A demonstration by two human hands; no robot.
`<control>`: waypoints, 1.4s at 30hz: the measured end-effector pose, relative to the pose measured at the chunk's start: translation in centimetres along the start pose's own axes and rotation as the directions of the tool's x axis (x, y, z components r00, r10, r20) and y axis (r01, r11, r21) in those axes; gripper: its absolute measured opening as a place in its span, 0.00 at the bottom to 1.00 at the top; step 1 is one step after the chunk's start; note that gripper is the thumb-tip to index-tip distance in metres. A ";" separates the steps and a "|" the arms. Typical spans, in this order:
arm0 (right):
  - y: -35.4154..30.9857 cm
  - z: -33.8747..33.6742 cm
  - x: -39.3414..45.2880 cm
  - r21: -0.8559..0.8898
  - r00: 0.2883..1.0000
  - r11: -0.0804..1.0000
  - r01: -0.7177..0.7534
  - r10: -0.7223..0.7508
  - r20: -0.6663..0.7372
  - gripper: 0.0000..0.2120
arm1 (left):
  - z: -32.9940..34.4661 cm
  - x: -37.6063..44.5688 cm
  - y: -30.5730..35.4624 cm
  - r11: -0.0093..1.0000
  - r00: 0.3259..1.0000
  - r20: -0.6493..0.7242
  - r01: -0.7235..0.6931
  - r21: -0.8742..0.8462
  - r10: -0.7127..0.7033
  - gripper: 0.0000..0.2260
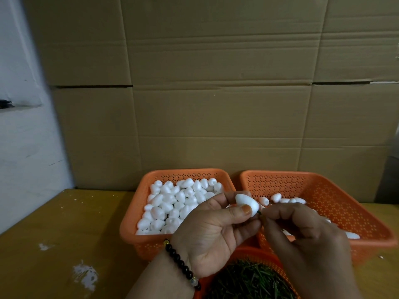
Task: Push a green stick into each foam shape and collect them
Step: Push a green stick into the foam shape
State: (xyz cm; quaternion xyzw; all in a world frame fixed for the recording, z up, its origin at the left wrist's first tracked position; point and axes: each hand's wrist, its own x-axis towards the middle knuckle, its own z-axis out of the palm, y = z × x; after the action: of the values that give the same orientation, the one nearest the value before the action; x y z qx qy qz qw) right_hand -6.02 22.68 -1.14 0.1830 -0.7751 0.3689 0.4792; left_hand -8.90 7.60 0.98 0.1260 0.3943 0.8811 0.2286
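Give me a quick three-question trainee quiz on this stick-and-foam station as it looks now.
1. True or false: the left orange perforated plastic basket holds more foam shapes than the right orange perforated plastic basket.
2. Which hand holds the white egg-shaped foam piece?
3. The thin green sticks lie in: A) a near orange basket B) a cardboard box.

Key: 1 true. 2 the left hand; the right hand pinches a stick at its tip. 3 A.

Matt white foam shapes (172,203), orange perforated plastic baskets (336,203) with a slight sheen, corrugated cardboard wall (216,93), glossy black bead bracelet (181,264), scuffed yellowish worktop (64,244).
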 end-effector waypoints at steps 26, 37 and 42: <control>0.3 -0.2 -0.1 0.096 0.992 0.989 -0.112 0.105 0.068 0.20 | 0.0 0.1 -0.2 0.999 0.999 -0.030 -0.020 0.025 0.020 0.14; -0.3 -0.1 0.4 0.012 0.995 1.000 0.003 -0.004 0.100 0.13 | 0.5 -0.3 -0.5 0.985 0.997 0.009 -0.082 0.151 0.082 0.15; -0.2 -0.1 0.4 0.004 0.995 1.000 -0.024 0.024 0.096 0.11 | 0.7 -0.3 -1.0 0.959 0.991 -0.002 -0.129 0.251 0.133 0.15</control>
State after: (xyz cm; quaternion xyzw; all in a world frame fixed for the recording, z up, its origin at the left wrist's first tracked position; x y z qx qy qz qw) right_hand -6.00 22.61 -0.65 0.1924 -0.7983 0.3674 0.4366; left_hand -8.10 8.49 0.70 0.1712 0.4953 0.8387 0.1483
